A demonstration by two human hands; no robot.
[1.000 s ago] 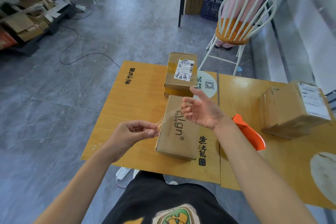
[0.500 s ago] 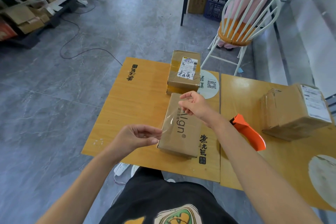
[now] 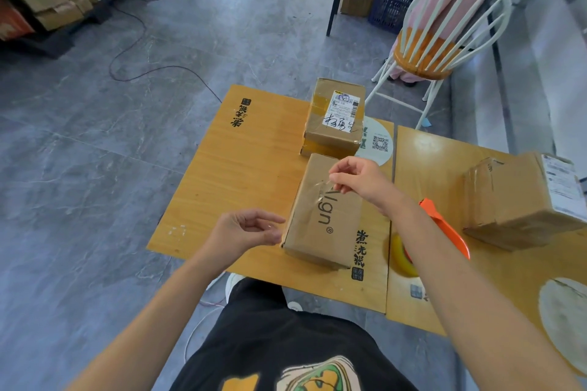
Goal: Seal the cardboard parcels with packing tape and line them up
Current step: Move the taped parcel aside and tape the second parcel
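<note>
The right hand pinches one end of a clear tape strip between thumb and forefinger, over the far half of the near parcel. The left hand pinches the other end, just beside the parcel's near left corner.

Change: one second ago both hands held the strip taut in the air, well above the parcel top. The hands have since come down and the strip now runs diagonally across the printed top face. Whether it has fully bonded cannot be told.

Meaning for the task: the sealing step on this parcel appears to be at the point of laying down. Pressing and smoothing are not yet done.

The near parcel sits on the worktop, end to end with a labelled parcel beyond it. A third parcel stands well apart to the right. The orange tape dispenser lies between them.
</note>
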